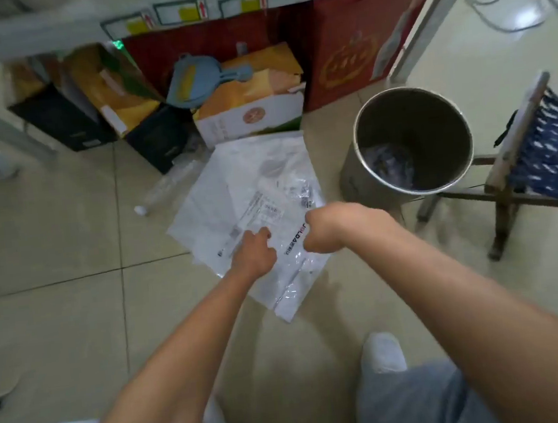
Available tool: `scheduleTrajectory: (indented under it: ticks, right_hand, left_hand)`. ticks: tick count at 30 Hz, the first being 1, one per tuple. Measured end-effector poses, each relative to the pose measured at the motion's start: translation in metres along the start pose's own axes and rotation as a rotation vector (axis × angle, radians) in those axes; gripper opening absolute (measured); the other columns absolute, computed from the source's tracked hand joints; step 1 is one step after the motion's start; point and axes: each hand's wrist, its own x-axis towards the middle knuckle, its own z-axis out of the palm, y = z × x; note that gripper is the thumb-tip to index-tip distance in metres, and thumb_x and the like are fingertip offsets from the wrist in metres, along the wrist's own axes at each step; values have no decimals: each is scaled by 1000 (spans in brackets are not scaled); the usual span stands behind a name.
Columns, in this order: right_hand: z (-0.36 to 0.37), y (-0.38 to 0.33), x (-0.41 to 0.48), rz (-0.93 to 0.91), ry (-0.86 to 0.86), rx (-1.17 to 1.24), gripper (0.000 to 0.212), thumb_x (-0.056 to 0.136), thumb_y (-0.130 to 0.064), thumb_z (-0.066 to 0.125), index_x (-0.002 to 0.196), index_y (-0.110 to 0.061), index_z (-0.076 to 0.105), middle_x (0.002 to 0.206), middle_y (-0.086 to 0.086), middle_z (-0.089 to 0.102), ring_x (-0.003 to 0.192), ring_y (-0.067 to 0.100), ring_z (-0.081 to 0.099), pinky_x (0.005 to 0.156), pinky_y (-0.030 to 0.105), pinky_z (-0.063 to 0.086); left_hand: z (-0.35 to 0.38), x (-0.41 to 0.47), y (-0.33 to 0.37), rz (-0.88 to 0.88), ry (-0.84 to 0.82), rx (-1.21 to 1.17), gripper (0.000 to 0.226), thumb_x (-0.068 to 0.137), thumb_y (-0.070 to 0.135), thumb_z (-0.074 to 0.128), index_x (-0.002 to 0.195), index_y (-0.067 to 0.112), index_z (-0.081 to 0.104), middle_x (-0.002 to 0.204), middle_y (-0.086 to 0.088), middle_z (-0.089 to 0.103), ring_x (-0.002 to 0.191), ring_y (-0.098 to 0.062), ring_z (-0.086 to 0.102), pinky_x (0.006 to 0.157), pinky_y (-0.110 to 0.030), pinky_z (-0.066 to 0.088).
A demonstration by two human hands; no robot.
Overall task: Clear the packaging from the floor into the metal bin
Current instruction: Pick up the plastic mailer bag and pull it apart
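- A clear plastic bottle [165, 190] lies on the floor tiles [49, 235] left of the packaging, partly tucked against the boxes under the shelf; being see-through (and easy to miss), it could be left behind or kicked further under.
- The white plastic packaging [234, 188], a large mailer bag with a printed label, lies flat on the tiles, its far edge touching the orange and white carton [250, 111]. Thin film like this may slip, or trail and catch the carton when lifted.
- The left hand [253, 255] presses on the bag's near part, fingers curled and seemingly pinching the film; a shallow pinch could let it slide free.
- The right hand [321, 231] is clenched over the bag's edge, though the fingers are hidden, so I cannot tell how much it grasps.
- The metal bin [389, 189] stands just right of the bag, open, with some waste at the bottom; an unfolded sheet could drape over the rim rather than drop in.
- The folding chair [523, 158] stands close beside the bin, where a swinging elbow might knock it.
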Motion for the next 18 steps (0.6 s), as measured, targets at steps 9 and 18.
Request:
scheduleTrajectory:
  ticks: [9, 18]
  right_hand:
    - [-7, -12, 9, -76, 2, 126, 37, 96, -25, 56, 130, -11, 54, 107, 8, 51, 112, 34, 59, 91, 43, 50]
    - [-10, 1, 10, -30, -156, 13, 35, 96, -29, 51, 129, -17, 52, 116, 8, 52, 115, 34, 56, 92, 44, 50]
  left_hand:
    - [-10, 119, 36, 32, -60, 201, 85, 92, 27, 66, 158, 45, 15, 157, -25, 20, 128, -45, 51, 102, -45, 45]
    - [-1, 142, 19, -7, -93, 565, 51, 96, 15, 59, 146, 17, 46, 141, -16, 41, 123, -33, 58, 102, -44, 50]
